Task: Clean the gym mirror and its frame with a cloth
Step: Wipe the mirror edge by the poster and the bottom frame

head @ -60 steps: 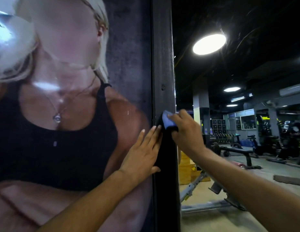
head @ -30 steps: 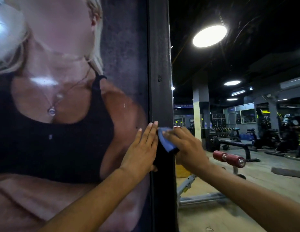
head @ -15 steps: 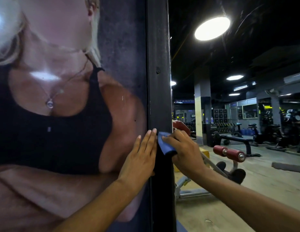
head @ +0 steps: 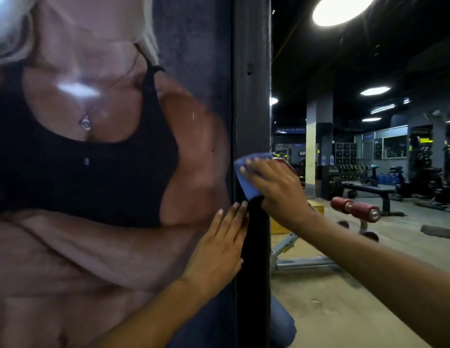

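While on frame (head: 251, 96): R hand (head: 276, 187) w/ cloth (head: 246, 182)

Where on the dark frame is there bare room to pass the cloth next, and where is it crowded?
The frame is bare above the blue cloth, past the screw to the top edge, and again below the left hand. It is crowded mid-height, where the right hand presses the cloth just above the left fingertips.
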A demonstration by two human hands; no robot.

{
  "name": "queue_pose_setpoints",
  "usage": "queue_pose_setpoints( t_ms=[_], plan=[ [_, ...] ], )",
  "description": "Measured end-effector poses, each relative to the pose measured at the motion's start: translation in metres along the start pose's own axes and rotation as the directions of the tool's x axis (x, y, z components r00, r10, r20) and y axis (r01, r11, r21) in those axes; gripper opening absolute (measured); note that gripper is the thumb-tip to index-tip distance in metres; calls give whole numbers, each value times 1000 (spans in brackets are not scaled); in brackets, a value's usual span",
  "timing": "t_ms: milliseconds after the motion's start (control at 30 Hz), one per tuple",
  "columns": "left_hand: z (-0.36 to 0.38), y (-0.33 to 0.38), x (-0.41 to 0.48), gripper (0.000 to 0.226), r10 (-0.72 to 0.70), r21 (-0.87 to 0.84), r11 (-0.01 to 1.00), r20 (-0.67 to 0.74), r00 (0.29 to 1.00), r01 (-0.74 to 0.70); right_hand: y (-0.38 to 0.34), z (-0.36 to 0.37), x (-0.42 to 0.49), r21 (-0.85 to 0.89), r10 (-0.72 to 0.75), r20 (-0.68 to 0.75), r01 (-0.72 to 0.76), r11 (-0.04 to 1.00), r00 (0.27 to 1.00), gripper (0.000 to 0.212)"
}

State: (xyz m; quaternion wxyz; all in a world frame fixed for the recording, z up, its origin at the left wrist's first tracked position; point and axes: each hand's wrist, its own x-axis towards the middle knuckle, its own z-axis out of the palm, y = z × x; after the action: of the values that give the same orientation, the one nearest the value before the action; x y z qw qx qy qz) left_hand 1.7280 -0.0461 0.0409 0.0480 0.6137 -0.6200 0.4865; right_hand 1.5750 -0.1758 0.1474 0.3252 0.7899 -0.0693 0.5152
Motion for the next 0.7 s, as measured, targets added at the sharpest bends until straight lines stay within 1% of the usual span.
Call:
queue_pose_setpoints(
  t_ms=[33, 100, 167, 200, 233, 300, 333, 400, 467, 500, 567, 633, 700],
  plan=[
    [6, 7, -11, 123, 23, -21, 1000, 3, 1000, -23, -9, 1, -28, 8, -44, 50, 44, 999, 998, 57],
    [19, 21, -33, 114, 77, -54, 996, 42, 996, -75, -24, -3, -69, 32, -153, 158, 150, 988, 975, 47],
    [27, 31, -50, 105, 105, -59, 993, 91, 990, -100, -27, -13, -75, 68, -264, 208, 255, 964, 942, 39],
    [30, 33, -55, 104, 104, -48, 994, 97, 990, -100, -24, -18, -63, 78, -279, 186, 269, 960, 942, 37],
    [31, 35, -58, 104, 96, -28, 995, 97, 991, -93, -18, -21, -45, 69, -255, 127, 248, 966, 959, 38],
    [31, 37, -58, 102, 85, -8, 996, 78, 993, -85, -1, -26, 7, 9, -158, -52, 159, 987, 986, 46],
    [30, 37, -57, 100, 87, -14, 996, 66, 994, -86, 7, -26, 34, -21, -109, -105, 108, 994, 989, 46],
    [27, 39, -58, 99, 78, -43, 996, 52, 996, -76, 15, -26, 74, -76, -39, -120, 30, 997, 992, 45],
    [24, 39, -58, 99, 71, -71, 995, 41, 997, -68, 7, -19, 81, -106, -11, -80, 3, 994, 997, 43],
    [25, 38, -58, 99, 72, -73, 995, 45, 996, -68, -1, -14, 71, -117, -27, -57, 20, 993, 998, 43],
    [28, 38, -60, 98, 67, -52, 997, 41, 997, -65, -23, -2, 28, -79, -119, 51, 122, 989, 992, 40],
    [31, 39, -63, 105, 73, -58, 996, 45, 996, -71, -48, 2, -27, -8, -243, 214, 250, 968, 946, 34],
    [33, 39, -65, 110, 87, -80, 993, 25, 996, -85, -63, -3, -65, 55, -353, 354, 358, 932, 866, 31]
  ],
)
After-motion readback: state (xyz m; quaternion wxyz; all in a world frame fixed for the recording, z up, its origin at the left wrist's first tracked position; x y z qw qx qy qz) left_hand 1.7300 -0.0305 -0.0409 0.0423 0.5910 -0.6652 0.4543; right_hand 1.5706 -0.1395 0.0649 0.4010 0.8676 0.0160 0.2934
